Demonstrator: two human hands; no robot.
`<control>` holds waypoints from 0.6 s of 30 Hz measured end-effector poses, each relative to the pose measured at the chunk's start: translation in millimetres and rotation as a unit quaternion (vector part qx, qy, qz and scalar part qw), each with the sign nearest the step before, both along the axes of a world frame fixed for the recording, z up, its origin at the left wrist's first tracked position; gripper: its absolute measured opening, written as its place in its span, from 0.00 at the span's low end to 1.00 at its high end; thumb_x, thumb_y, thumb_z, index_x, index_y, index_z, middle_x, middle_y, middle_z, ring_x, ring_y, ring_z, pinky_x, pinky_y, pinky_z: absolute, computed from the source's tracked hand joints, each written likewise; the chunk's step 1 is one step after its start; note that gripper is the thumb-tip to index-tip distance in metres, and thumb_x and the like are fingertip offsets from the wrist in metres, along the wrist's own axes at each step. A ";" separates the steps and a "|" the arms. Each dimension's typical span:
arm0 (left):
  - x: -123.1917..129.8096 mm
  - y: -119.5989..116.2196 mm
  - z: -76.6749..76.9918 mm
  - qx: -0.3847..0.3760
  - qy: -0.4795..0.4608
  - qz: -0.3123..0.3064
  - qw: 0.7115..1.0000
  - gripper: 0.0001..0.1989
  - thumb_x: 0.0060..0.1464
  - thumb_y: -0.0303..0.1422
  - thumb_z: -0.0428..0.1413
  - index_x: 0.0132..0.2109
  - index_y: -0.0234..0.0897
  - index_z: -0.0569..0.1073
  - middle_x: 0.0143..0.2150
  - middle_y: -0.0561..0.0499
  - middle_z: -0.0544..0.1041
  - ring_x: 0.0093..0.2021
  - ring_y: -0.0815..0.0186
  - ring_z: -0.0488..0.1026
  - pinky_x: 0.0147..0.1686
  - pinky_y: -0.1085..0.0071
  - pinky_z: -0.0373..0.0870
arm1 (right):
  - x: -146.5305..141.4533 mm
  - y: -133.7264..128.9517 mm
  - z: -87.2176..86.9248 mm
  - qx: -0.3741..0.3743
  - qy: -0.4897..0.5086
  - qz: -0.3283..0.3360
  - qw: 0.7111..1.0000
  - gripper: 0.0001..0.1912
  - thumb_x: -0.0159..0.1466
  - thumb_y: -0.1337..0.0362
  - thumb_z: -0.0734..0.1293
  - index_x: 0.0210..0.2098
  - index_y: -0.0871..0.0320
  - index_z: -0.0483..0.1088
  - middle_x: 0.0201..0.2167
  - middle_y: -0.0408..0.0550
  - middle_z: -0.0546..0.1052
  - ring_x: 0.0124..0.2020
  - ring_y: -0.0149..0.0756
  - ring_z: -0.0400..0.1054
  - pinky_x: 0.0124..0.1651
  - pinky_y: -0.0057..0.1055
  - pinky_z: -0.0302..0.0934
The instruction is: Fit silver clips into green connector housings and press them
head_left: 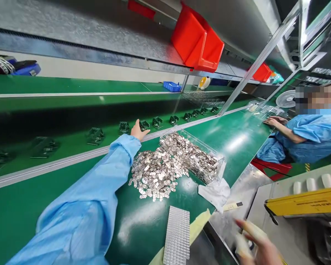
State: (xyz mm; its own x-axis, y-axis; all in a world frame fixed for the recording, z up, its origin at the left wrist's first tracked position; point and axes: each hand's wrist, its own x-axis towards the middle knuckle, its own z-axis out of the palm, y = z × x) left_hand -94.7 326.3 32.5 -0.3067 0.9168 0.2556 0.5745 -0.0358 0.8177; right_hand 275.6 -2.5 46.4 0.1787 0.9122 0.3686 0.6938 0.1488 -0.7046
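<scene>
My left hand (139, 131), in a blue sleeve, reaches over to the dark green belt. Its thumb and fingers are around a small green circuit board assembly (144, 125) there. Similar board assemblies (95, 135) sit in a row along the belt. My right hand (257, 243) is at the lower right, beyond the bench edge and smeared by motion; pale covers seem to be on its fingertips, and whether it holds anything does not show. Between the hands lies a heap of small silvery metal pieces (157, 175), spilling from a clear tray (220, 167) tipped on the green bench.
A gridded metal block (177, 233) lies on yellowish paper (200, 225) near the front edge. White cloth (216, 193) lies by the tray. Red bins (195, 40) rest on the overhead shelf. A person in blue (306, 132) sits at the right; a yellow bar (306, 201) is below.
</scene>
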 end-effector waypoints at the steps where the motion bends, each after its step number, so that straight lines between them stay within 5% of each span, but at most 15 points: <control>1: -3.3 -7.1 -5.3 0.011 0.006 -0.010 1.000 0.37 0.49 0.34 0.63 0.64 0.31 0.60 0.64 0.32 0.65 0.65 0.46 0.62 0.63 0.55 0.59 | -12.1 3.5 3.3 -0.019 -0.033 0.029 0.999 0.16 0.62 0.55 0.68 0.49 0.47 0.72 0.46 0.53 0.78 0.45 0.51 0.73 0.39 0.40 0.72; 5: -32.2 -31.0 -19.2 0.133 0.066 0.020 0.989 0.33 0.52 0.35 0.61 0.63 0.36 0.62 0.72 0.40 0.52 0.72 0.51 0.47 0.70 0.56 0.43 | -67.6 61.5 0.4 -0.112 -0.054 0.138 0.983 0.11 0.66 0.60 0.61 0.36 0.55 0.74 0.33 0.51 0.79 0.35 0.47 0.75 0.37 0.40 0.70; 8: -57.9 -27.2 -25.9 0.175 0.086 0.095 0.976 0.40 0.47 0.36 0.64 0.65 0.32 0.59 0.72 0.34 0.48 0.72 0.46 0.45 0.69 0.52 0.44 | -92.9 106.2 -13.4 -0.128 -0.118 0.166 0.971 0.09 0.63 0.66 0.62 0.28 0.54 0.71 0.27 0.48 0.74 0.28 0.40 0.69 0.31 0.35 0.64; 13: -78.9 4.4 -37.4 0.069 0.004 0.070 0.995 0.40 0.45 0.34 0.64 0.64 0.34 0.61 0.65 0.37 0.64 0.65 0.46 0.61 0.65 0.52 0.57 | -105.5 129.3 -26.2 -0.151 -0.194 0.181 0.952 0.06 0.58 0.71 0.65 0.29 0.55 0.71 0.28 0.46 0.71 0.29 0.37 0.66 0.34 0.33 0.60; 18: -76.2 6.6 -35.2 0.099 -0.008 0.089 0.991 0.26 0.49 0.29 0.60 0.57 0.35 0.68 0.54 0.43 0.75 0.55 0.54 0.72 0.60 0.59 0.65 | -111.6 135.0 -26.3 -0.166 -0.210 0.179 0.947 0.07 0.55 0.75 0.66 0.29 0.56 0.70 0.32 0.47 0.71 0.31 0.36 0.65 0.36 0.31 0.57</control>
